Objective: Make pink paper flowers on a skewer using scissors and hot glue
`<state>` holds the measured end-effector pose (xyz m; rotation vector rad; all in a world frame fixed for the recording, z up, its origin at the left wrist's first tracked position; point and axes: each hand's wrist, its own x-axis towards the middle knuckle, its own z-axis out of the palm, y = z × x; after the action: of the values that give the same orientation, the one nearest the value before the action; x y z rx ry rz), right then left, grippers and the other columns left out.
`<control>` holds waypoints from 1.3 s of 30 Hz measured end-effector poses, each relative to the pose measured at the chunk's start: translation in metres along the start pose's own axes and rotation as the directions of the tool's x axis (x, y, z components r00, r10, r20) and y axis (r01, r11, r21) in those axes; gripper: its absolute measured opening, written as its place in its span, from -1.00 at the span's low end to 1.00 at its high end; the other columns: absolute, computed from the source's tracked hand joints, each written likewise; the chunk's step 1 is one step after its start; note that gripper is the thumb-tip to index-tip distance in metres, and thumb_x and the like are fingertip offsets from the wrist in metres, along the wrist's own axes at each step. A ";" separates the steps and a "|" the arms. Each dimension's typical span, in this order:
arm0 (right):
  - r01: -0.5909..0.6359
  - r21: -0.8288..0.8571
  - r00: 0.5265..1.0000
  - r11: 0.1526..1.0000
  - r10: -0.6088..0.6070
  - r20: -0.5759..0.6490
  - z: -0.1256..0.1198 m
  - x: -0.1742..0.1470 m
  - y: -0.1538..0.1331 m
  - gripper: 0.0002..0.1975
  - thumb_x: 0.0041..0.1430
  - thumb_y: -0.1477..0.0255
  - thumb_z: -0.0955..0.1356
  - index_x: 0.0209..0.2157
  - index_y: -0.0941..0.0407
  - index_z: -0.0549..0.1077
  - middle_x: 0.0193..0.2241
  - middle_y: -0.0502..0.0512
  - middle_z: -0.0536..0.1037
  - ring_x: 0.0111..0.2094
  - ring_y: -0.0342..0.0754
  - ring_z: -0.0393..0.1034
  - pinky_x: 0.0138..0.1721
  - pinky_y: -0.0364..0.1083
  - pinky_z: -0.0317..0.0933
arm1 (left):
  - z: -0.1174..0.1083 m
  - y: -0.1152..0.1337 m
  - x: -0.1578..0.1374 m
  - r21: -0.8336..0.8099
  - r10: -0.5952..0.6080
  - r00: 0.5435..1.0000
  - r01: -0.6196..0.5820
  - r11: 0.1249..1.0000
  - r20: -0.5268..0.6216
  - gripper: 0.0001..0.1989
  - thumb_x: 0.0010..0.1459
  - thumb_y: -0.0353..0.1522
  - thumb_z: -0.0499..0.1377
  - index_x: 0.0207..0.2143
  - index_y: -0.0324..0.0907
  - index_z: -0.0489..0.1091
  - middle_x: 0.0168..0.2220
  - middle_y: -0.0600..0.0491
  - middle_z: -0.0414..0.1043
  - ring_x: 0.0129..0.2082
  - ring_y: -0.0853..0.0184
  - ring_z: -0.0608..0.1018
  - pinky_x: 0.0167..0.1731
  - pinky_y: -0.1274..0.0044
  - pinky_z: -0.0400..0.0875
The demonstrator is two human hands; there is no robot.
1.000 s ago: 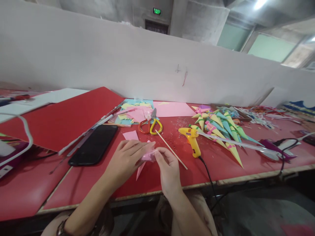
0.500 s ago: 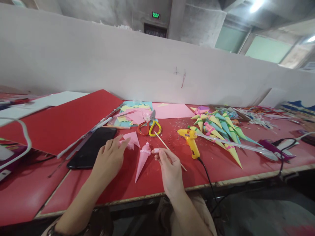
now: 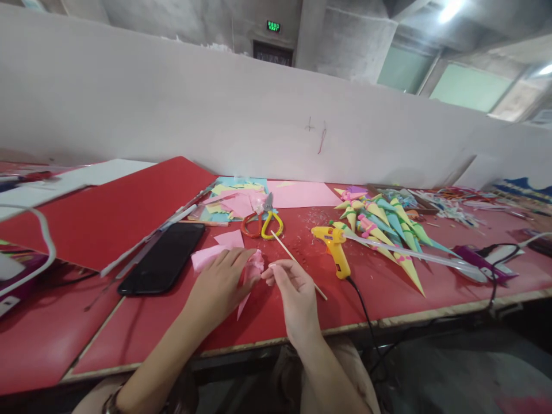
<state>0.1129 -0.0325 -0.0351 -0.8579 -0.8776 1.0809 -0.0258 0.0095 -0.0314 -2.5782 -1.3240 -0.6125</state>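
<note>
On my feed the pink cone (image 3: 244, 305) lies between the hands, its tip at seven o'clock. The left hand (image 3: 221, 282) half covers it, fingers gently bent, probably steadying; their grip I can't tell. At the cone's three o'clock, the right hand (image 3: 296, 293) brings thumb and forefinger nearly together, any hold too small to tell. Scissors (image 3: 272, 224) at twelve and glue gun (image 3: 336, 248) at two presumably sit for easy reach.

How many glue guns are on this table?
1: the yellow glue gun, lying between the right hand and the paper cones. Others could be hidden.
</note>
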 end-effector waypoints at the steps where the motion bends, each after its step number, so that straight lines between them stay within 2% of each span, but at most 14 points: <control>1: 0.010 -0.013 1.000 1.000 -0.010 -0.001 0.000 0.000 0.000 -0.83 0.07 0.36 0.29 -0.47 0.16 0.42 -0.58 -0.01 0.50 -0.49 -0.19 0.37 -0.41 -0.20 0.25 | 0.002 0.000 -0.001 0.010 -0.005 1.000 0.005 1.000 0.000 -0.64 0.09 -0.24 0.07 -0.09 -0.24 0.25 -0.17 -0.10 0.39 -0.19 0.14 0.40 -0.23 0.36 0.32; 5: 0.004 -0.028 1.000 1.000 -0.005 -0.009 -0.001 0.000 0.000 -0.87 0.03 0.39 0.32 -0.49 0.16 0.43 -0.60 -0.03 0.48 -0.52 -0.21 0.35 -0.44 -0.22 0.25 | 0.007 0.001 -0.003 0.003 -0.007 1.000 0.007 1.000 0.002 -0.60 0.08 -0.21 0.06 -0.08 -0.25 0.23 -0.16 -0.10 0.40 -0.17 0.14 0.42 -0.25 0.37 0.34; 10: -0.045 0.064 0.999 0.997 0.046 -0.006 0.000 0.001 0.002 -0.93 -0.07 0.46 0.38 -0.47 0.15 0.42 -0.56 -0.05 0.50 -0.49 -0.21 0.38 -0.41 -0.23 0.26 | -0.004 -0.002 0.001 -0.037 -0.049 0.999 0.050 0.998 0.018 -0.59 0.12 -0.17 -0.02 -0.06 -0.23 0.22 -0.15 -0.11 0.40 -0.16 0.15 0.43 -0.22 0.37 0.34; 15: -0.049 0.104 0.999 0.993 0.051 -0.012 0.000 0.001 0.001 -0.87 -0.03 0.44 0.36 -0.37 0.15 0.46 -0.51 -0.02 0.54 -0.48 -0.21 0.40 -0.39 -0.22 0.30 | -0.010 -0.022 0.001 0.102 -0.215 0.977 0.215 0.971 -0.013 -0.61 0.12 -0.22 -0.04 -0.05 -0.23 0.23 -0.08 -0.15 0.37 -0.10 0.08 0.40 -0.17 0.32 0.31; 19: -0.037 0.090 0.999 0.995 0.037 0.002 0.001 -0.001 0.000 -0.89 0.01 0.42 0.34 -0.44 0.16 0.49 -0.55 -0.01 0.54 -0.54 -0.23 0.38 -0.44 -0.24 0.30 | -0.002 -0.034 -0.004 0.183 -0.248 0.967 0.234 0.955 0.058 -0.52 0.05 -0.21 0.03 -0.01 -0.29 0.20 -0.05 -0.21 0.34 -0.07 0.05 0.39 -0.15 0.30 0.30; 22: -0.033 0.095 0.999 0.995 0.035 -0.013 0.001 -0.001 0.001 -0.93 -0.01 0.45 0.35 -0.49 0.16 0.47 -0.61 -0.05 0.52 -0.58 -0.24 0.37 -0.49 -0.26 0.29 | -0.001 -0.037 -0.004 0.228 -0.268 0.959 0.243 0.943 0.089 -0.57 0.04 -0.24 0.04 -0.09 -0.34 0.26 -0.13 -0.23 0.38 -0.14 0.04 0.42 -0.16 0.31 0.29; 26: -0.028 0.078 1.000 0.997 0.027 0.004 0.001 0.001 0.000 -0.95 -0.04 0.48 0.36 -0.46 0.14 0.48 -0.54 -0.03 0.55 -0.50 -0.22 0.41 -0.42 -0.25 0.31 | -0.010 -0.032 0.000 0.162 -0.253 0.957 0.230 0.960 0.140 -0.72 0.06 -0.20 0.01 -0.32 -0.22 0.33 -0.31 -0.10 0.39 -0.32 0.15 0.48 -0.34 0.42 0.34; 29: -0.002 0.031 0.999 1.000 0.001 0.037 0.002 -0.001 -0.001 -0.90 0.00 0.48 0.33 -0.41 0.14 0.49 -0.50 0.00 0.55 -0.46 -0.19 0.42 -0.37 -0.22 0.32 | -0.017 -0.023 0.002 0.074 -0.247 0.966 0.242 0.967 0.076 -0.69 0.05 -0.12 0.01 -0.36 -0.18 0.28 -0.32 -0.03 0.38 -0.40 0.22 0.49 -0.50 0.50 0.30; 33: 0.080 -0.105 0.994 0.991 -0.071 0.086 0.003 -0.005 -0.001 -0.90 0.01 0.50 0.32 -0.42 0.13 0.50 -0.52 0.00 0.53 -0.46 -0.16 0.41 -0.37 -0.20 0.30 | -0.022 -0.011 0.004 -0.024 -0.184 0.983 0.185 0.983 0.024 -0.69 0.02 -0.10 0.00 -0.37 -0.16 0.24 -0.37 0.01 0.43 -0.43 0.25 0.50 -0.50 0.52 0.29; 39: 0.286 -0.335 0.956 0.898 -0.242 0.167 0.004 -0.008 -0.004 -0.86 0.02 0.52 0.32 -0.38 0.11 0.53 -0.45 0.04 0.51 -0.37 -0.11 0.39 -0.32 -0.17 0.26 | -0.023 -0.002 0.004 -0.140 -0.076 0.997 0.074 0.987 -0.006 -0.76 -0.03 -0.18 0.05 -0.39 -0.14 0.19 -0.48 0.05 0.42 -0.48 0.27 0.48 -0.48 0.53 0.31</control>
<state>0.1092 -0.0401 -0.0316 -0.9436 -1.2818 0.7499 -0.0318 0.0052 -0.0088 -2.6389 -1.4286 -0.7584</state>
